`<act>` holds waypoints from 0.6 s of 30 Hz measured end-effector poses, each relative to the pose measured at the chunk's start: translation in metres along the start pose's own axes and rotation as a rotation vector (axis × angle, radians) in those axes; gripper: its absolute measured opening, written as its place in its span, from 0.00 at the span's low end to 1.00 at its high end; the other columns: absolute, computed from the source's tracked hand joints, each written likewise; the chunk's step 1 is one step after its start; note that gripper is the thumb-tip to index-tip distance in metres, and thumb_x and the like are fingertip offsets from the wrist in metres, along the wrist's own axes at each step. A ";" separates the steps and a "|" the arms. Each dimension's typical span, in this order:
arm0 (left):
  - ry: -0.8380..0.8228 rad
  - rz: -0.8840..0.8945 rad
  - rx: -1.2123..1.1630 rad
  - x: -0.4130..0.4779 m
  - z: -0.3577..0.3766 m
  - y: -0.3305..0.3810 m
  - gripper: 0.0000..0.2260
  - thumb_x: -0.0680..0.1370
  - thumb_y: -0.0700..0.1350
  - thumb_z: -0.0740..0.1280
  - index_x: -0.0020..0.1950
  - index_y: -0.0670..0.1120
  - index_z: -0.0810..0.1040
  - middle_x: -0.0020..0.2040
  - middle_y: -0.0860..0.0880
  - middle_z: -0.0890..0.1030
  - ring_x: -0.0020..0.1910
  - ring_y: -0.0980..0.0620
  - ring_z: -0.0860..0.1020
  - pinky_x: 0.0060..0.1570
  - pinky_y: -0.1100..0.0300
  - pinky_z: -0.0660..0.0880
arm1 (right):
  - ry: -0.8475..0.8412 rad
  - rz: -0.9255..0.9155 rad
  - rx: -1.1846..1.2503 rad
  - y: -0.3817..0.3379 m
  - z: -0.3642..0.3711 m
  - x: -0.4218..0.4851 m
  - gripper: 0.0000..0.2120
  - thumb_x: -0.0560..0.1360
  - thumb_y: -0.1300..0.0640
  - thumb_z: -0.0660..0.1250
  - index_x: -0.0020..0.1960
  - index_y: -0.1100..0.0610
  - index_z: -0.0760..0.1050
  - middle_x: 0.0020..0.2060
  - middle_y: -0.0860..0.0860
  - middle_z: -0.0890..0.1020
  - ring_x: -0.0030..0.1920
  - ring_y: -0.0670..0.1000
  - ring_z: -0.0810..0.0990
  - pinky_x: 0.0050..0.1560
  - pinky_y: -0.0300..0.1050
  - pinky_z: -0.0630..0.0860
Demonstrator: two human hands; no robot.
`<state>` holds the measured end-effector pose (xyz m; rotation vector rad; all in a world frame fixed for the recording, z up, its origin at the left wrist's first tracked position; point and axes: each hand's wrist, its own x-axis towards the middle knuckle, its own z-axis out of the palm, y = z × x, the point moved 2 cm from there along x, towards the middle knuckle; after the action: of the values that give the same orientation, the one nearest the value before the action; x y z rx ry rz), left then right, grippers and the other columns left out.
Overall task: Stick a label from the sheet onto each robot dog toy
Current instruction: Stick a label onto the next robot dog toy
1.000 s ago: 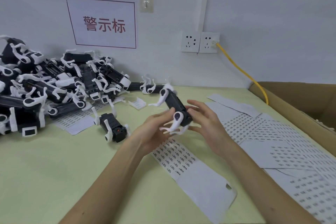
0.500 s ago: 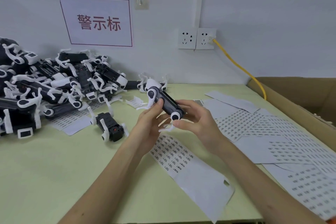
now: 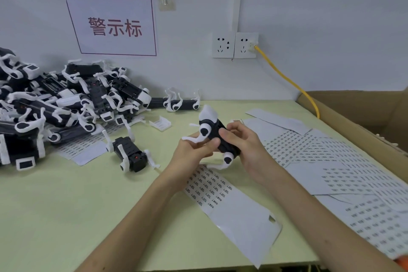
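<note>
Head view: both hands hold one toy dog point(image 3: 217, 137) above the table point(image 3: 55, 216) at frame centre. Left hand point(image 3: 192, 152) pinches it from the left, thumb by a white leg; right hand point(image 3: 245, 146) wraps the black body from the right. Toy looks light, rigid plastic; thin white legs likely snap or snag, so grip the body, not the legs. Label sheet point(image 3: 212, 187) lies just below the hands, print too small to read. Unlabelled pile point(image 3: 55, 106) at left. Wall sign point(image 3: 114, 26), upper left, reads 警示标.
</note>
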<state>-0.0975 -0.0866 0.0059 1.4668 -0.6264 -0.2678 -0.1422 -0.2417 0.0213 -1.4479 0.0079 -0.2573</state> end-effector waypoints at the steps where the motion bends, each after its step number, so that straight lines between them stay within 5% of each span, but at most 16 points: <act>1: -0.008 0.021 0.026 -0.001 0.001 0.001 0.06 0.77 0.50 0.72 0.41 0.60 0.85 0.42 0.56 0.86 0.44 0.58 0.84 0.48 0.65 0.77 | 0.005 0.015 -0.007 0.001 0.000 0.000 0.18 0.68 0.47 0.78 0.46 0.57 0.75 0.45 0.56 0.78 0.44 0.54 0.79 0.49 0.47 0.71; 4: -0.029 0.070 0.064 -0.002 0.002 0.004 0.09 0.80 0.44 0.71 0.45 0.59 0.85 0.44 0.52 0.88 0.45 0.57 0.85 0.45 0.67 0.77 | 0.032 0.017 -0.067 0.002 0.001 -0.001 0.20 0.67 0.42 0.75 0.45 0.56 0.74 0.43 0.54 0.77 0.42 0.50 0.77 0.47 0.45 0.71; 7: -0.017 0.065 0.044 -0.003 0.002 0.004 0.04 0.80 0.48 0.70 0.50 0.53 0.85 0.47 0.47 0.88 0.49 0.51 0.86 0.49 0.60 0.79 | 0.014 -0.003 -0.069 0.001 0.003 -0.001 0.20 0.68 0.41 0.78 0.47 0.55 0.77 0.45 0.54 0.78 0.41 0.48 0.80 0.46 0.42 0.74; 11: 0.042 -0.049 -0.104 -0.002 0.004 0.003 0.17 0.80 0.59 0.68 0.53 0.47 0.86 0.48 0.42 0.87 0.46 0.48 0.85 0.46 0.60 0.79 | -0.116 -0.012 0.062 -0.003 0.002 0.000 0.22 0.69 0.51 0.78 0.60 0.53 0.81 0.49 0.55 0.81 0.46 0.52 0.84 0.45 0.44 0.78; 14: 0.055 -0.068 -0.193 -0.001 0.001 0.005 0.24 0.79 0.63 0.62 0.63 0.46 0.84 0.60 0.43 0.85 0.58 0.42 0.84 0.56 0.52 0.79 | -0.214 -0.020 0.046 -0.002 0.000 0.000 0.23 0.71 0.58 0.75 0.66 0.52 0.79 0.51 0.53 0.82 0.49 0.53 0.83 0.53 0.48 0.76; 16: 0.033 -0.070 -0.202 -0.001 -0.002 0.006 0.23 0.81 0.62 0.61 0.64 0.48 0.83 0.60 0.45 0.86 0.59 0.43 0.84 0.56 0.52 0.79 | -0.192 -0.029 0.005 -0.003 0.001 -0.001 0.21 0.71 0.57 0.77 0.64 0.50 0.81 0.51 0.52 0.83 0.48 0.53 0.82 0.52 0.48 0.76; 18: -0.014 -0.087 -0.166 -0.003 0.000 0.007 0.21 0.82 0.61 0.64 0.61 0.46 0.84 0.54 0.46 0.87 0.52 0.46 0.85 0.46 0.59 0.79 | -0.112 -0.028 0.028 -0.003 0.001 -0.002 0.12 0.69 0.53 0.76 0.52 0.49 0.85 0.45 0.51 0.83 0.43 0.51 0.83 0.48 0.47 0.76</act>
<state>-0.1008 -0.0840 0.0123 1.3350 -0.5396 -0.3893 -0.1445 -0.2411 0.0242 -1.4333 -0.1069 -0.1978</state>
